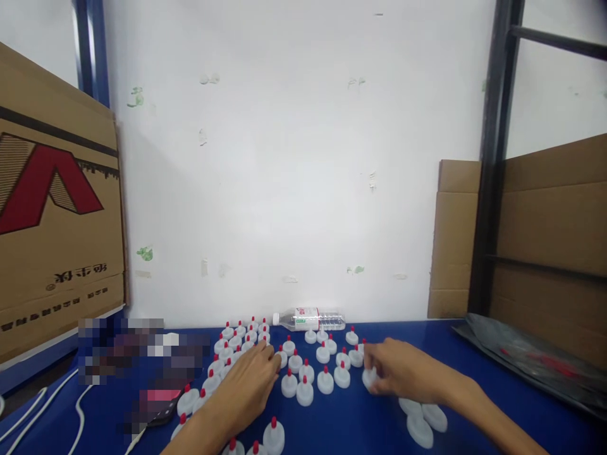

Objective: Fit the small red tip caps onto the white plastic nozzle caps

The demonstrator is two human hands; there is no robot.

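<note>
My right hand (396,370) pinches a round white plastic cap (368,378) between thumb and fingers, at the right side of a group of similar caps. Its top is hidden by my fingers. My left hand (256,379) is lowered among the caps left of centre, its fingers curled together; what they hold, if anything, is hidden. Many white caps with red pointed tips stand upright around both hands, such as one cap (305,393) between them. Below my right wrist lie several white discs without visible red tips, one disc (420,431) nearest me.
A clear bottle (310,319) lies on its side against the wall on the blue table (360,420). White cables (78,411) and blurred items are at left. Cardboard boxes (61,208) flank the table. A grey plastic bag (531,360) lies at right.
</note>
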